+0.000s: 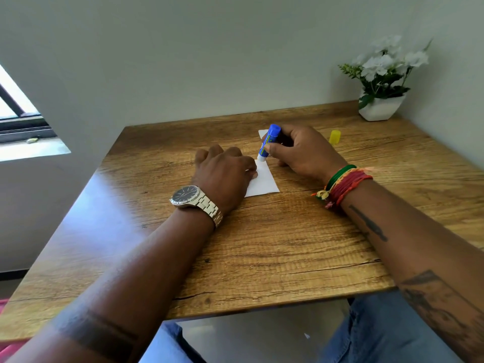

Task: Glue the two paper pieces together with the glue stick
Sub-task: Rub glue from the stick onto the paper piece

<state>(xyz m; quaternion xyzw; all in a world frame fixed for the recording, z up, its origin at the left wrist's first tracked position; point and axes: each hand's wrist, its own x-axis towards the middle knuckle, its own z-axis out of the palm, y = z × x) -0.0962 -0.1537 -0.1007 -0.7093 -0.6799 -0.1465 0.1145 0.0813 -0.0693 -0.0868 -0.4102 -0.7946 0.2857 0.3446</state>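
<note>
A small white paper piece (264, 180) lies flat on the wooden table (275, 244). My left hand (225, 174) presses down on its left part, fingers spread flat over it. My right hand (301, 150) grips a blue glue stick (268, 141), tilted, with its white tip touching the paper's far edge. A second white paper piece (262, 133) lies just beyond, mostly hidden behind the glue stick and my right hand. The yellow glue cap (335, 137) lies on the table to the right of my right hand.
A white pot with white flowers (382, 82) stands in the table's far right corner against the wall. A window sill (31, 142) is off to the left. My knees in blue jeans (379, 334) sit under the near table edge.
</note>
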